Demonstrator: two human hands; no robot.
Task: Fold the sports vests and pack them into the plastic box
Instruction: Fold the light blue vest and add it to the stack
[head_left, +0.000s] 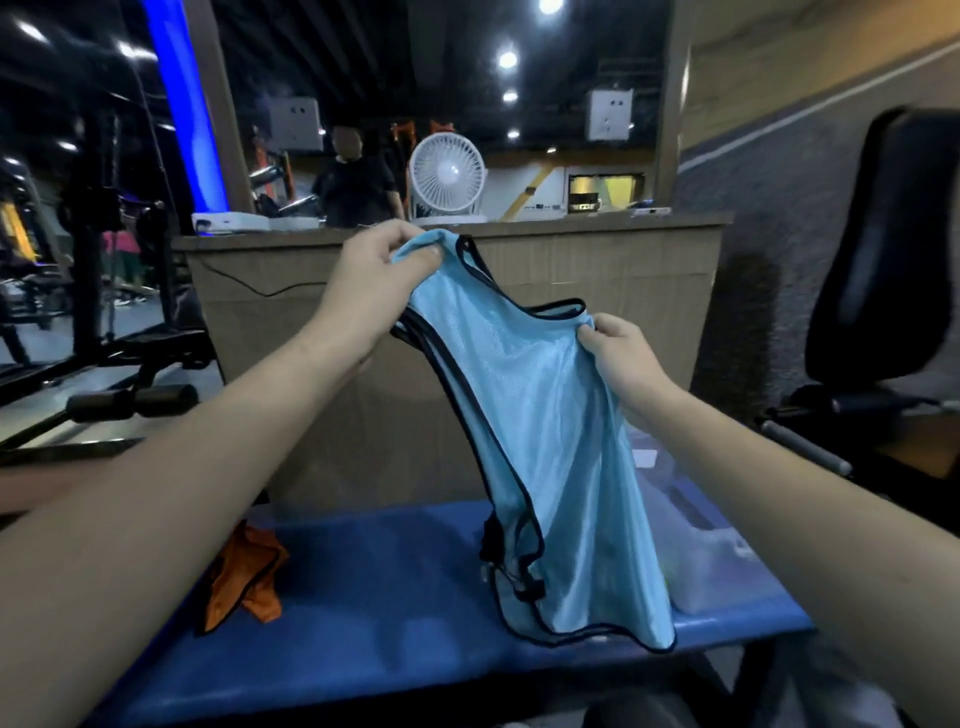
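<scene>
Aloft, left hand and right hand each grip pinching the shiny, black-trimmed blue mesh vest.

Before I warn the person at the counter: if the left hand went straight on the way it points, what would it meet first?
Probably the wooden counter, near its top edge. The left hand, pinching the light blue vest, points forward and slightly up toward it; depth is unclear.
</scene>
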